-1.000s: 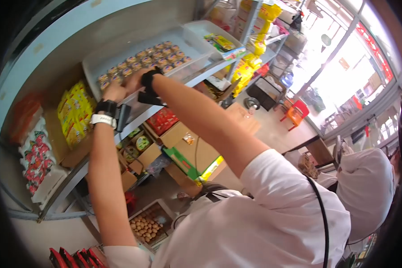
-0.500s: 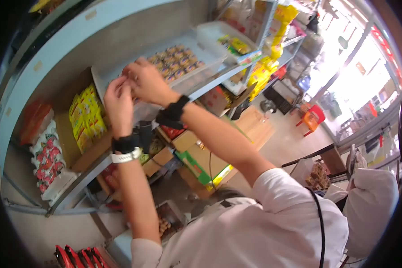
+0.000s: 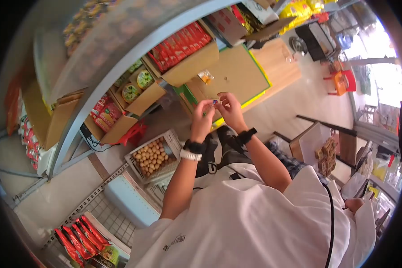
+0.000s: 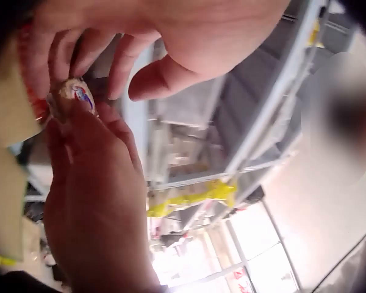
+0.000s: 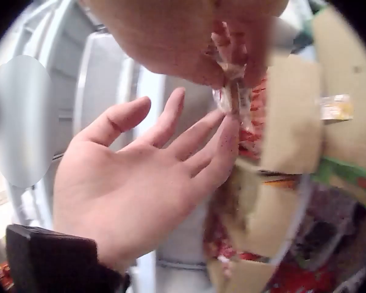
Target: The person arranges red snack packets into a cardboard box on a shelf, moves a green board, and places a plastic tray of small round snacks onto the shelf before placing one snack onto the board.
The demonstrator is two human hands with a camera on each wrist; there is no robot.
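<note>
A small round piece in clear wrapping, with blue and red print (image 4: 80,96), is pinched between the thumb and fingers of my right hand (image 4: 97,201). In the head view this packet (image 3: 215,102) is held up in front of the body between both hands. My left hand (image 5: 140,177) has its fingers spread, palm showing, with the fingertips at the lower edge of the packet (image 5: 232,97); whether they press on it I cannot tell. From the head, the left hand (image 3: 202,119) is beside the right hand (image 3: 232,112).
Shelving at the left bears a clear plastic bin (image 3: 94,58) of small wrapped pieces, with boxes of red packets (image 3: 181,47) and green-lidded cups (image 3: 137,85) lower down. A crate of brown round items (image 3: 152,157) is on the floor. Another person's arm (image 3: 355,204) shows at right.
Both hands have come away from the plastic bin on the shelf to in front of the body. The head view has turned down, and the wrapped piece now shows between the hands.
</note>
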